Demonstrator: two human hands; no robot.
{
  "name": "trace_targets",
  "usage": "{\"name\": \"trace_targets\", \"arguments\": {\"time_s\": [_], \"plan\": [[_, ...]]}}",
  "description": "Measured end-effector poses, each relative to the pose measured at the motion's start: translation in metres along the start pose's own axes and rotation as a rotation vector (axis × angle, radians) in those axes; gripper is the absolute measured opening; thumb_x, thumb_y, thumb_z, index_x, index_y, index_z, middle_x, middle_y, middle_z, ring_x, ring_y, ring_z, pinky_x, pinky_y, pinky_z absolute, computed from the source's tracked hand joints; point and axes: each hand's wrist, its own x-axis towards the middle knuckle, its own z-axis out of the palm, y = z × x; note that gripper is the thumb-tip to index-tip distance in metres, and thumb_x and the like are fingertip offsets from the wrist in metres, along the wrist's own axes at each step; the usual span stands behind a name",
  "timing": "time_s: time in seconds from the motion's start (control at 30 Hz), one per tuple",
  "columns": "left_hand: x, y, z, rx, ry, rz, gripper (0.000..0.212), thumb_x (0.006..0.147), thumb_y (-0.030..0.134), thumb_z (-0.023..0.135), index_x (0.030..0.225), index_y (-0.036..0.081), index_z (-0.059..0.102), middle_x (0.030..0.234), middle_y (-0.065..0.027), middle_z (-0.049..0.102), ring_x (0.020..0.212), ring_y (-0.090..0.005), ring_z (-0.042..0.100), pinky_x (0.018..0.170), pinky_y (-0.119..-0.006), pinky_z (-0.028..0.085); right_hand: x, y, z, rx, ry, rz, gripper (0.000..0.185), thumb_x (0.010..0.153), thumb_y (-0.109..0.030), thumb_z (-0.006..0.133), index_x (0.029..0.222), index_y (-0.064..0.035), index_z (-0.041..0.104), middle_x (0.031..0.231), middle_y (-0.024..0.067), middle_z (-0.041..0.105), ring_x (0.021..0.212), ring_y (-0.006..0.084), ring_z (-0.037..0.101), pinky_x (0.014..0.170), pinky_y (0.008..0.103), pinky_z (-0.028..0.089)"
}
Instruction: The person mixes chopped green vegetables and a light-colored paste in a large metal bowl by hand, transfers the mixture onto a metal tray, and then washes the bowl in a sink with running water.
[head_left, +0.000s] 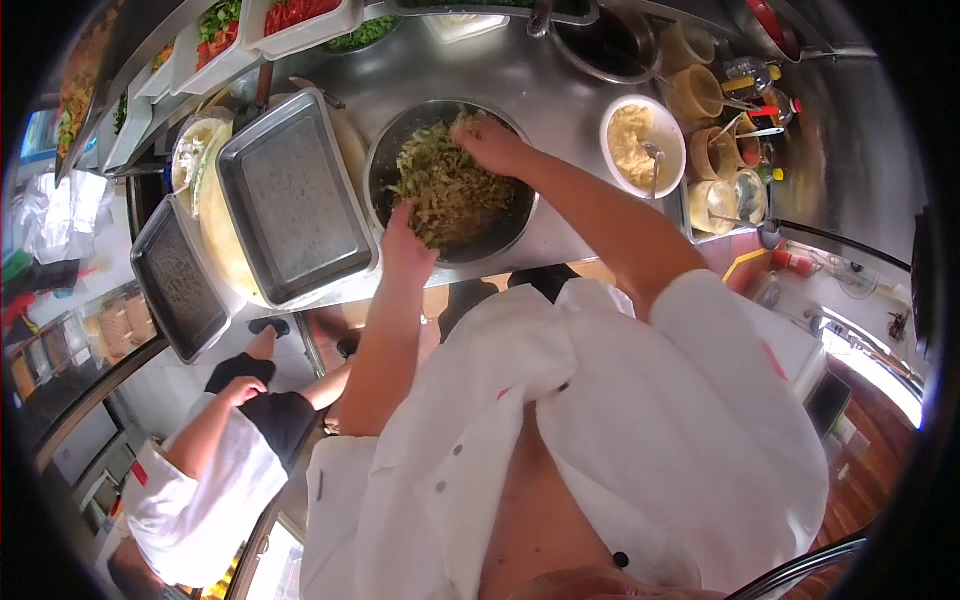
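A large round metal bowl (517, 225) stands on the steel counter before me, with a heap of shredded greenish-brown food (450, 187), apparently vegetables, inside. My right hand (491, 142) reaches over the bowl's far right part, its fingers down in the shreds. At the near left side, my left hand (409, 244) touches the heap with fingers partly spread; its fingertips are partly hidden. Whether either hand grips a portion cannot be told. Left of the bowl lies a rectangular metal tray (296, 195), and to the right a white bowl (606, 142) holds yellowish paste and a spoon.
White containers of chopped vegetables (300, 34) line the back left. A pot of dark liquid (607, 45) and seasoning tubs (694, 90) with spoons stand right. A smaller tray (180, 277) overhangs the counter's left edge. A co-worker (217, 480) is at the lower left.
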Motion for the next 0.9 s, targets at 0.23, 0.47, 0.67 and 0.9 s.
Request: {"name": "trace_targets", "arguments": {"time_s": [0.23, 0.47, 0.67, 0.9], "plan": [[0.048, -0.023, 0.021, 0.183, -0.039, 0.27, 0.053, 0.092, 0.016, 0.065, 0.139, 0.008, 0.044, 0.127, -0.0113, 0.059, 0.113, -0.0312, 0.06, 0.094, -0.046, 0.052, -0.05, -0.033, 0.059, 1.082, 0.003, 0.422, 0.077, 0.093, -0.062, 0.052, 0.145, -0.005, 0.043, 0.139, 0.015, 0.052, 0.124, 0.0279, 0.052, 0.104, 0.0402, 0.043], [0.011, 0.002, 0.042, 0.452, -0.207, 0.421, 0.055, 0.084, -0.006, 0.064, 0.133, 0.005, 0.044, 0.122, -0.0116, 0.06, 0.109, -0.0239, 0.061, 0.09, -0.036, 0.054, -0.044, 0.006, 0.047, 0.365, 0.183, 0.112, 0.071, 0.083, -0.03, 0.072, 0.139, 0.0031, 0.043, 0.127, 0.0187, 0.059, 0.116, 0.0286, 0.059, 0.099, 0.0368, 0.047], [-0.023, 0.029, 0.067, 0.493, -0.282, 0.361, 0.032, 0.087, 0.002, 0.064, 0.118, -0.002, 0.057, 0.109, -0.0107, 0.067, 0.107, -0.0223, 0.062, 0.087, -0.036, 0.053, -0.049, -0.007, 0.028, 0.564, -0.016, 0.291, 0.055, 0.085, -0.024, 0.063, 0.134, -0.0001, 0.051, 0.122, 0.0179, 0.062, 0.109, 0.0276, 0.061, 0.09, 0.0355, 0.049], [0.015, 0.025, 0.001, 0.377, 0.226, -0.004, 0.038, 0.095, 0.029, 0.053, 0.13, 0.014, 0.055, 0.131, -0.0081, 0.058, 0.12, -0.0285, 0.055, 0.104, -0.06, 0.037, -0.063, -0.022, 0.024, 1.01, 0.056, 0.551, 0.046, 0.098, -0.038, 0.051, 0.132, -0.0071, 0.054, 0.122, 0.0124, 0.063, 0.108, 0.0263, 0.061, 0.093, 0.0446, 0.049]]}}
